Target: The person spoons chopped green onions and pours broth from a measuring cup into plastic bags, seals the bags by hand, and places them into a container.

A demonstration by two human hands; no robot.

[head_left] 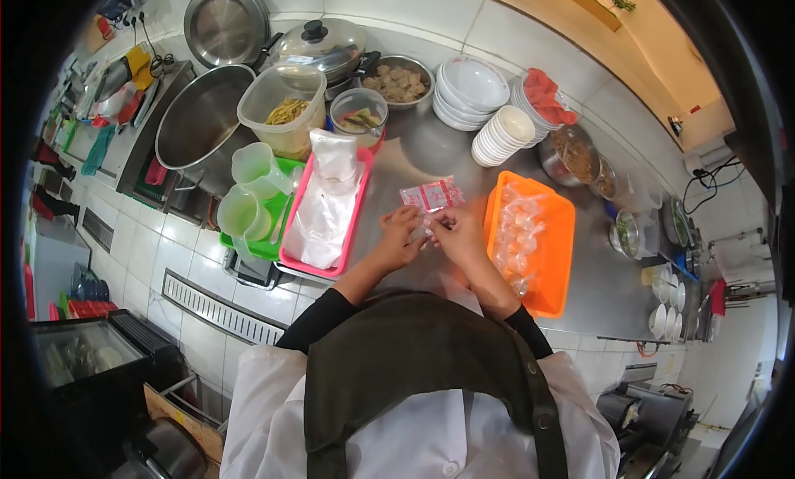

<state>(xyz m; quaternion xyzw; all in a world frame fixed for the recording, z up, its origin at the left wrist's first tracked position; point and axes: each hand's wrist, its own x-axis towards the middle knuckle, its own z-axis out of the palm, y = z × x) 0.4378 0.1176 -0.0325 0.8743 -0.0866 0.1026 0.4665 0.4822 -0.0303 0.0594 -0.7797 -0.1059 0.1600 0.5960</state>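
A small clear plastic bag [425, 226] is pinched between the fingers of my left hand [401, 235] and my right hand [460, 234], above the steel counter. Its contents are too small to make out. Just beyond my fingers lies a red and white printed plastic packet [431, 195]. To the right of my right hand stands an orange tray [553, 274], with several small clear plastic bundles [518, 231] in it. On my left, a pink tray [291, 227] holds a large white plastic bag [321, 226].
Measuring jugs [241, 215] stand on a green tray [267, 249] at left, near a large steel pot [199, 123]. Behind are a tub of yellow food [283, 80], a bowl of brown pieces [401, 100], white bowls [474, 83] and stacked cups [502, 136].
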